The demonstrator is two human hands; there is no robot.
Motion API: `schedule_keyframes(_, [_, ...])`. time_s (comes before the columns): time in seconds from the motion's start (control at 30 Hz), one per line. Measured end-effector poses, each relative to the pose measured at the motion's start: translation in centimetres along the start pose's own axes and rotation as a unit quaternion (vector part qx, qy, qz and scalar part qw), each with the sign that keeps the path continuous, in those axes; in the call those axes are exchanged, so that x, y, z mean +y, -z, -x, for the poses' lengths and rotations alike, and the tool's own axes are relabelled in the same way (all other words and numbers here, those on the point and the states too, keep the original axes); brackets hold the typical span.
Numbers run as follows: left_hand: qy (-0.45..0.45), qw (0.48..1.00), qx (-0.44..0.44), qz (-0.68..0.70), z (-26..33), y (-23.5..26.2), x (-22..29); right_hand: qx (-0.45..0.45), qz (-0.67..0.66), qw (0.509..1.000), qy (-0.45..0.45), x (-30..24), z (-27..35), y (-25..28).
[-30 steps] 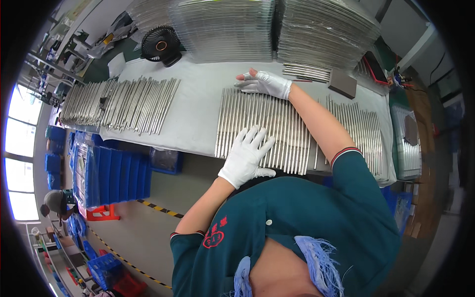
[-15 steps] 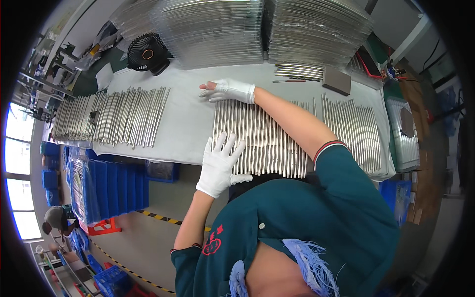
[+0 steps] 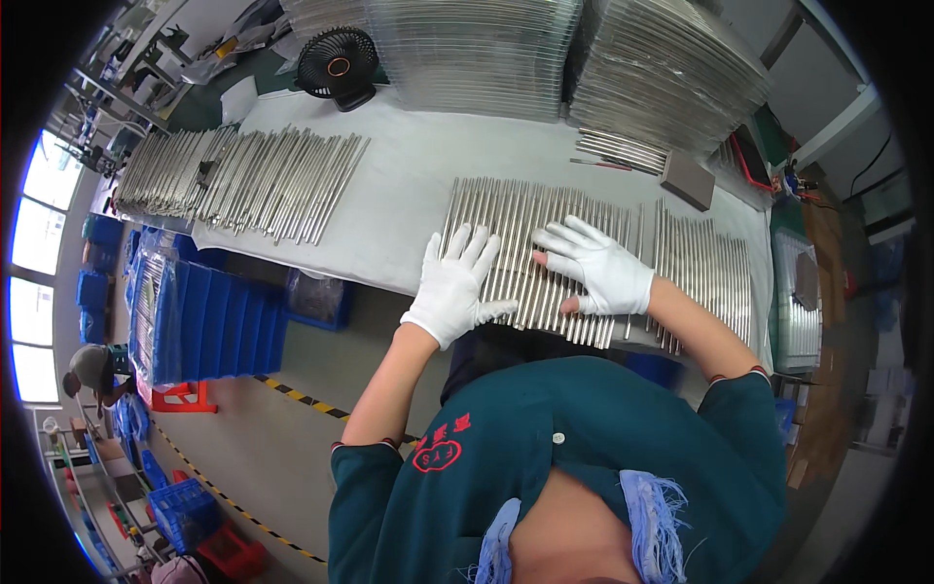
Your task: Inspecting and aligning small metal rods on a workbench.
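Metal rods (image 3: 520, 258) lie side by side at the near edge of the white-covered table (image 3: 409, 161). Our left hand (image 3: 455, 282), fingers spread wide, is on the row's left; our right hand (image 3: 598, 268), also wide, on its right. Whether either presses, we cannot tell. We judge flat, light palms best: fewer rods roll or cross.

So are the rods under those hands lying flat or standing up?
Lying flat: the rods show their long sides, side by side on white cover.
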State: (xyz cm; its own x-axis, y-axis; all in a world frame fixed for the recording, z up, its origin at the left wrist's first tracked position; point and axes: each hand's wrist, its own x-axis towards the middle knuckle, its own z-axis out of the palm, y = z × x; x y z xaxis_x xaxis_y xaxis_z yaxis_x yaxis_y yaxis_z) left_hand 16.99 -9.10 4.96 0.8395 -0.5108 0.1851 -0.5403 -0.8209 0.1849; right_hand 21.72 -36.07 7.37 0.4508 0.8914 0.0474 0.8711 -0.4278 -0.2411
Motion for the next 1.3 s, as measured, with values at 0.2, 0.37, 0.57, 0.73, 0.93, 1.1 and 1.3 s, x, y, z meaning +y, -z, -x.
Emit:
schedule_keyframes(0.2, [0.07,0.995,-0.036,-0.062,2.3,1.3,-3.6,0.06,-0.003,0.997,0.057,-0.2,-6.9,-2.3])
schedule_keyframes(0.37, [0.203,0.979,0.006,-0.021,3.1,0.9,-5.4,0.038,0.007,0.998,0.042,-0.6,-7.8,-3.0])
schedule_keyframes(0.57, [0.223,0.966,0.044,-0.124,0.3,-0.6,-2.8,0.038,-0.031,0.999,0.008,-1.5,-5.7,-2.0])
schedule_keyframes(0.73, [0.152,0.981,0.071,-0.1,-0.8,-1.3,-7.2,0.016,-0.04,0.999,-0.021,-2.8,-1.9,-1.5])
schedule_keyframes(0.93, [0.105,0.982,0.057,-0.148,-0.7,-0.8,-17.0,0.022,-0.034,0.998,-0.048,-4.4,1.5,-0.6])
schedule_keyframes(1.1, [0.091,0.981,0.053,-0.162,-0.2,0.4,-20.5,0.049,-0.017,0.996,-0.076,-4.4,3.9,-0.7])
schedule_keyframes(1.3, [0.138,0.97,-0.01,-0.2,-1.6,1.1,-18.2,0.06,0.012,0.994,-0.094,-3.3,5.7,-0.9])
